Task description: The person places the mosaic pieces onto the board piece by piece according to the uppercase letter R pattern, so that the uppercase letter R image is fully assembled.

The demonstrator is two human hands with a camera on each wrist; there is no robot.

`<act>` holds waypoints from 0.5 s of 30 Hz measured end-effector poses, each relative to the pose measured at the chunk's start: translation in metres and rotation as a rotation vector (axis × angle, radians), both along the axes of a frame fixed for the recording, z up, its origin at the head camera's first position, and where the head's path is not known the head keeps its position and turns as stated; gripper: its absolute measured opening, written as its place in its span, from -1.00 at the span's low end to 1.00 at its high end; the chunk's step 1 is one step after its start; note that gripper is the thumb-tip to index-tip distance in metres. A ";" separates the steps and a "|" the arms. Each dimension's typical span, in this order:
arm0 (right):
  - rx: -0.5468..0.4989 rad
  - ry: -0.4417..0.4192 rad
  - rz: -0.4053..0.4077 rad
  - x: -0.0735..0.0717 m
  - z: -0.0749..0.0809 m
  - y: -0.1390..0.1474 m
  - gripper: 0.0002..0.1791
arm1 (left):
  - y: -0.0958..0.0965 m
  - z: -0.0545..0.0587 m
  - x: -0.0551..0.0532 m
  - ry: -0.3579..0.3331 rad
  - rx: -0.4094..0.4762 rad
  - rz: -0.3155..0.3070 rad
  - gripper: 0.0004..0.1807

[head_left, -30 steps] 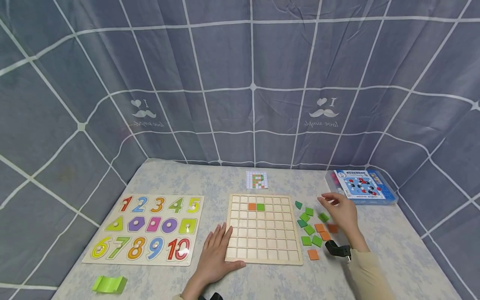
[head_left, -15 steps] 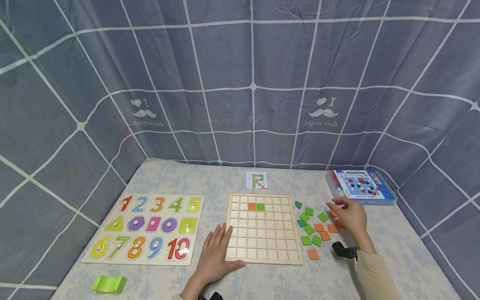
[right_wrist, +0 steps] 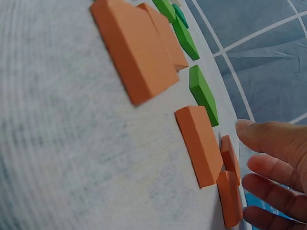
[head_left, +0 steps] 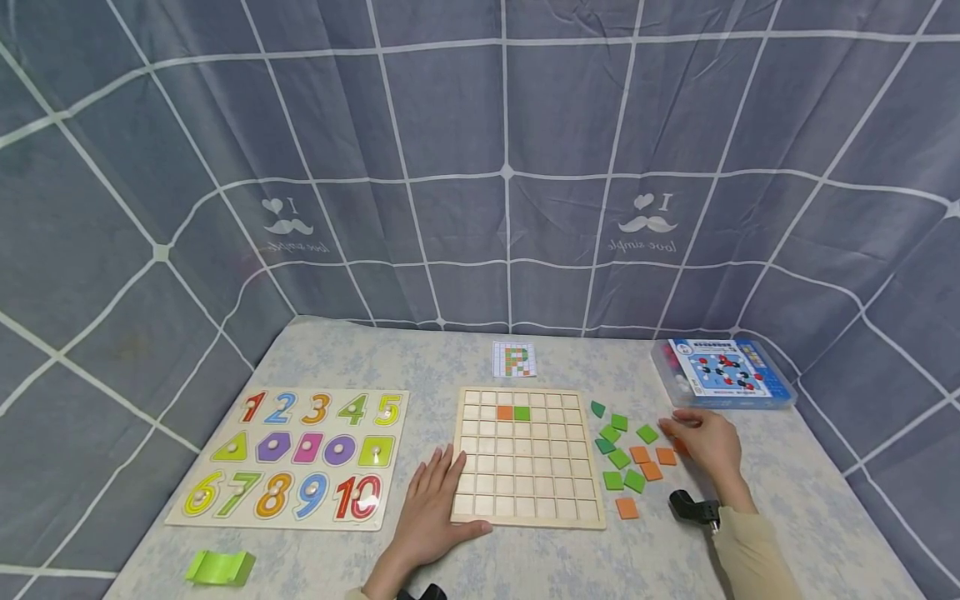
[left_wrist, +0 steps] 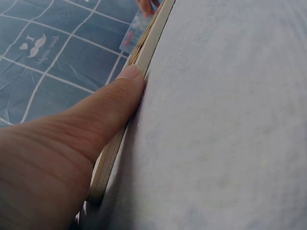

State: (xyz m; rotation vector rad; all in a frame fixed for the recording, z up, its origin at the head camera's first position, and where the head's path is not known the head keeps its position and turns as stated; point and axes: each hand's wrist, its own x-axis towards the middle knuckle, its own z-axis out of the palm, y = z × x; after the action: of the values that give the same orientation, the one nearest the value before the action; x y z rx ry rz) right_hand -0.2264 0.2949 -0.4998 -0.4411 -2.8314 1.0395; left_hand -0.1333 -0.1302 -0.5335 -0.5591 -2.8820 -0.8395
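Note:
At the lower left corner of the wooden grid board [head_left: 528,467], my left hand [head_left: 427,517] rests with its fingers straight along the left side. Its thumb [left_wrist: 108,112] lies against the board's front edge. One orange tile [head_left: 505,413] and one green tile [head_left: 522,413] sit side by side in the board's upper cells. My right hand [head_left: 705,446] is over the right end of the loose tiles, partly hiding orange ones. In the right wrist view, its fingertips are right beside two orange tiles [right_wrist: 230,199], and nothing shows between thumb and fingers.
Loose green tiles [head_left: 613,481] and orange tiles [head_left: 627,508] lie right of the board. A pattern card [head_left: 513,360] lies behind it. A number puzzle [head_left: 300,458] and green holder [head_left: 220,569] are left. A blue plastic box [head_left: 723,375] stands at the back right.
My right hand has moved right and slightly toward me, from above a green tile to the orange tiles at the far right. That green tile now lies flat. My left hand stays put.

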 end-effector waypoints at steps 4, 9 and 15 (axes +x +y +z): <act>0.018 -0.001 0.014 -0.001 -0.002 0.001 -0.46 | 0.000 -0.001 0.000 0.016 0.001 0.001 0.13; 0.044 -0.002 0.019 -0.002 -0.004 0.003 -0.46 | 0.000 -0.001 0.000 0.045 0.010 0.000 0.13; 0.060 -0.002 0.019 -0.002 -0.004 0.003 -0.47 | 0.000 -0.001 0.000 0.017 0.009 -0.002 0.13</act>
State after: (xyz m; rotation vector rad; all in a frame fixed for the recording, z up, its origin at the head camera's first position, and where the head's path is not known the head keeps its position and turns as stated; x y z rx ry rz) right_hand -0.2288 0.2976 -0.5033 -0.4111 -2.8655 0.9542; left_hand -0.1331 -0.1302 -0.5346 -0.5662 -2.8614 -0.8435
